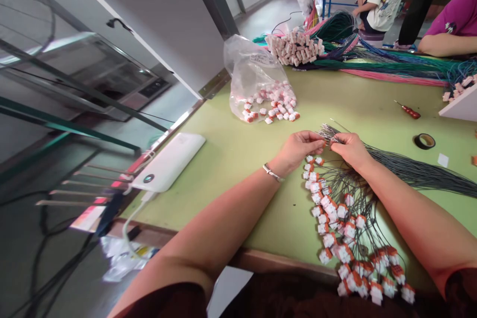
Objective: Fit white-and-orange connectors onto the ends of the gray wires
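My left hand, with a bracelet at its wrist, has its thumb and fingers pinched together at the tips of a bundle of dark wires. What it pinches is too small to make out. Close beside it, my right hand grips wires near their bare ends. Several white and orange connectors on dark wires lie below the hands, down to the table's front edge. Loose connectors of the same colours sit in and at the mouth of a clear plastic bag beyond my left hand.
A white power bank with a cable lies at the table's left edge. Black tape and a red-handled tool are at the right. Green and pink wires with pale connectors lie at the back. People sit beyond.
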`<state>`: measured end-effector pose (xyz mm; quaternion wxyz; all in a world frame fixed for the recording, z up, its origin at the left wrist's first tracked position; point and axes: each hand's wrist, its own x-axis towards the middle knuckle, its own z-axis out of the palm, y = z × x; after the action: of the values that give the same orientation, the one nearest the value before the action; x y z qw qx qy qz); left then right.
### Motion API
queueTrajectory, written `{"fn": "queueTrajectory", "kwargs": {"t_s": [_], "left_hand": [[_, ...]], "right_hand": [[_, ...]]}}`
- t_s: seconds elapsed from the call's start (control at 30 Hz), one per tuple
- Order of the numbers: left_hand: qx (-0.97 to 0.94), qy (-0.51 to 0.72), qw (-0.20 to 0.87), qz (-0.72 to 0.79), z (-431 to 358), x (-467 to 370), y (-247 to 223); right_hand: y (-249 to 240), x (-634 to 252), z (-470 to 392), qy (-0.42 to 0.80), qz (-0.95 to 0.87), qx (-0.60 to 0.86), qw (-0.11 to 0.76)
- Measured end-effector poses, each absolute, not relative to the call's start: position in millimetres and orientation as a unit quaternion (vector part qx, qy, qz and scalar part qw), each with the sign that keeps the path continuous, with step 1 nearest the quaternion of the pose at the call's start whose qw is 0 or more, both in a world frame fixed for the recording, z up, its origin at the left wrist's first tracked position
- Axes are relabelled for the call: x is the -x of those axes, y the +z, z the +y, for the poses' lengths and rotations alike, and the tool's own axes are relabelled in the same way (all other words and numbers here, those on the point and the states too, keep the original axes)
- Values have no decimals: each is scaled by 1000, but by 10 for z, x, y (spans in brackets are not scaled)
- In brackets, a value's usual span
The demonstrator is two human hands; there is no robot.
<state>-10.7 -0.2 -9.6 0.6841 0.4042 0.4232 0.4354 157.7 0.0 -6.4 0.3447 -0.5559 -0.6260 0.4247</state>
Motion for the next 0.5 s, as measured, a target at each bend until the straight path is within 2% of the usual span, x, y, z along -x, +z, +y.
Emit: {"fn": "queueTrajectory", "kwargs": {"t_s": [0.23, 0.5], "left_hand": [[-428, 451, 645, 445, -48, -28, -120], [-398, 462, 661, 437, -28, 25, -132]], "right_hand": [[-71, -1582, 5, 426, -642, 551, 321], [-58, -1581, -2, 447, -584, 567, 370]]}}
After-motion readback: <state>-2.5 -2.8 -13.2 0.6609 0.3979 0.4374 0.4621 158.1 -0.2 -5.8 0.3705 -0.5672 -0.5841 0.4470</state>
